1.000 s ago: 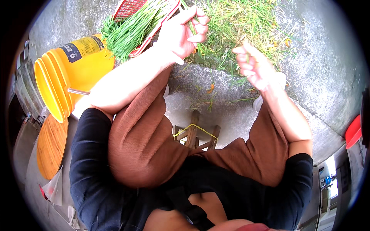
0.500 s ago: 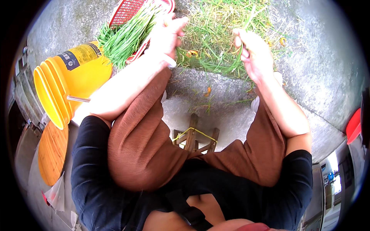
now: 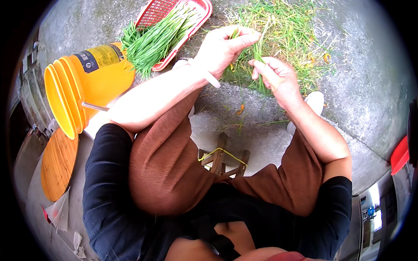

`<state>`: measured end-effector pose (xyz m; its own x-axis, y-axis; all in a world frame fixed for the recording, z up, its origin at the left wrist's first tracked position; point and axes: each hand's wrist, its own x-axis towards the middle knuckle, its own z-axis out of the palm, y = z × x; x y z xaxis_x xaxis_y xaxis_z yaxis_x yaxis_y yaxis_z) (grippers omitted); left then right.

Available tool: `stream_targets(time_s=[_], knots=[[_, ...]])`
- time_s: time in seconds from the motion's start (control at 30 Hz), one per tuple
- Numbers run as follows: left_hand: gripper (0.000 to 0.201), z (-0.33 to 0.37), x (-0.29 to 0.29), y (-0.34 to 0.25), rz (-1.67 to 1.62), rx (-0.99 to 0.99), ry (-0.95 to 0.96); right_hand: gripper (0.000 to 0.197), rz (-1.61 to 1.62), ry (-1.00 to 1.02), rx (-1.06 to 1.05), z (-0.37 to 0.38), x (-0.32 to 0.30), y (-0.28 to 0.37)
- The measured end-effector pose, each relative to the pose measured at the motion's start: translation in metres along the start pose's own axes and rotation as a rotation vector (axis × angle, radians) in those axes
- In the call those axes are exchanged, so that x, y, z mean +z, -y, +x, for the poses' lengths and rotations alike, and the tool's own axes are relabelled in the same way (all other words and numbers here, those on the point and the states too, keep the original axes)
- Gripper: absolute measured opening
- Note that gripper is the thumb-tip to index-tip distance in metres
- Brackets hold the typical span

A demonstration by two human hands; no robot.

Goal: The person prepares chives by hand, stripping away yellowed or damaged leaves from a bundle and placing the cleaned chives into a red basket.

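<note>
My right hand (image 3: 281, 80) is closed around a few garlic chives (image 3: 257, 53), whose thin green stalks point away from me. My left hand (image 3: 224, 48) pinches thumb against fingers at the upper part of these stalks, with a yellowish-green bit of leaf showing above its knuckles. Both hands are over the near side of a loose heap of green and yellowed leaves (image 3: 283, 26) on the ground. To the left of them, a thick bundle of chives (image 3: 159, 41) lies across a red plastic basket (image 3: 203, 13), its green ends hanging over the rim.
A stack of yellow buckets (image 3: 102, 80) lies on its side at the left, a round wooden board (image 3: 58, 167) near it. Between my knees is a wooden stool frame (image 3: 222, 158) tied with yellow cord. Something red (image 3: 399, 154) stands at the far right. The ground is concrete (image 3: 361, 87).
My hands have come together: the left moved right to the stalks, the right moved slightly left and nearer. The basket and buckets appear shifted a little in the view.
</note>
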<state>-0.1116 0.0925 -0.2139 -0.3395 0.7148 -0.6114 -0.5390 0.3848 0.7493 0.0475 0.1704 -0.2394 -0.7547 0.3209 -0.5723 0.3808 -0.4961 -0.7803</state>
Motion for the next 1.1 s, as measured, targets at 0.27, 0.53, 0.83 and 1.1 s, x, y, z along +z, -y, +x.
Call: stream_targets(time_s=[0.27,0.53,0.83,1.1], knots=[[0.015,0.008,-0.009,0.001,-0.201,0.013,0.029,0.017,-0.158,0.062,-0.023,-0.004,0.003,-0.002],[0.016,0.006,-0.006,0.002,-0.170,0.019,0.088,0.018,-0.166,0.124,-0.009,-0.003,0.001,0.001],[0.019,0.015,-0.021,-0.009,-0.110,0.228,-0.136,0.025,0.107,-0.137,-0.025,0.001,-0.011,-0.003],[0.020,-0.017,0.013,0.024,0.103,-0.046,0.086,0.021,-0.147,-0.049,-0.116,0.000,-0.002,-0.009]])
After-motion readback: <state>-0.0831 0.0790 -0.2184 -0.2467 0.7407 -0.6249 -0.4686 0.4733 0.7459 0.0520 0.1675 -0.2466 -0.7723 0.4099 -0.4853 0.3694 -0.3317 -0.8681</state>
